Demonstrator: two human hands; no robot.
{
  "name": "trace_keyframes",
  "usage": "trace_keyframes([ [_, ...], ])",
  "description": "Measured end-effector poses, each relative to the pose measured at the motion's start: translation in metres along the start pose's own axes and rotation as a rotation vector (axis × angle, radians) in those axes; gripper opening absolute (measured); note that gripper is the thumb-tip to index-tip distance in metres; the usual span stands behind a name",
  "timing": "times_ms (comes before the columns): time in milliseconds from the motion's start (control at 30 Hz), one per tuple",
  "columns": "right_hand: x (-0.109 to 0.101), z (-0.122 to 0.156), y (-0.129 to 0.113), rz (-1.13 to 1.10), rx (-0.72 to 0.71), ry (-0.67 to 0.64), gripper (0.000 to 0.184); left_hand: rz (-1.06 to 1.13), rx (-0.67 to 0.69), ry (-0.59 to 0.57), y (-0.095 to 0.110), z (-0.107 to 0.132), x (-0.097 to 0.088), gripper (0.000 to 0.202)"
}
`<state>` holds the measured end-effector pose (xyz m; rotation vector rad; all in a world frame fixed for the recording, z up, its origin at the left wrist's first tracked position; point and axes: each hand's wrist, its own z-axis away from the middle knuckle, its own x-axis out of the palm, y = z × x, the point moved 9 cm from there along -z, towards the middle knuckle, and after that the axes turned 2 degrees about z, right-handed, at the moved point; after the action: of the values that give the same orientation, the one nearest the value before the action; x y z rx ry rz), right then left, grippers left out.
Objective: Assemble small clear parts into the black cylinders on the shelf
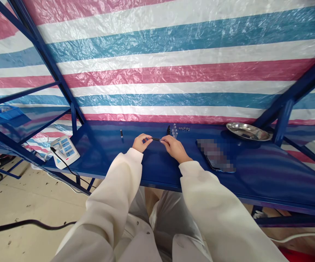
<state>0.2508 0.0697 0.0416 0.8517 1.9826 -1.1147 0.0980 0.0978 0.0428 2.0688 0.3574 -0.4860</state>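
Between my two hands, just above the blue table (157,167), is a small dark tube (156,139) lying level. My left hand (141,142) pinches its left end with thumb and fingertips. At its lighter right end, my right hand (174,147) grips with closed fingers. Behind my right hand stand several clear small caps or tubes (174,130), with black small pieces (168,130) in a row beside them. Several shiny small metal parts (184,129) lie to their right. A single dark tube with a light top (121,133) stands upright left of my left hand.
A phone-like dark slab (214,154), partly blurred out, lies right of my right hand. Farther right is a shiny metal dish (248,131). A white power strip (65,151) with a plugged-in black cable sits at the table's left end. Blue frame posts (56,72) and a striped sheet (168,69) bound the back.
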Motion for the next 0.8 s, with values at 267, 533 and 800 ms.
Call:
trace_keyframes([
  [267,-0.002,0.000,0.000,-0.010,0.011,0.004,0.026,-0.026,0.018,-0.045,0.010,-0.003,-0.001,0.008],
  [533,-0.008,0.002,-0.011,-0.173,-0.132,0.142,0.031,-0.508,0.393,-0.412,0.084,-0.021,-0.007,0.014],
  [800,-0.005,0.001,-0.002,-0.155,-0.069,0.153,0.037,-1.009,0.243,-0.588,0.047,-0.067,-0.053,0.007],
])
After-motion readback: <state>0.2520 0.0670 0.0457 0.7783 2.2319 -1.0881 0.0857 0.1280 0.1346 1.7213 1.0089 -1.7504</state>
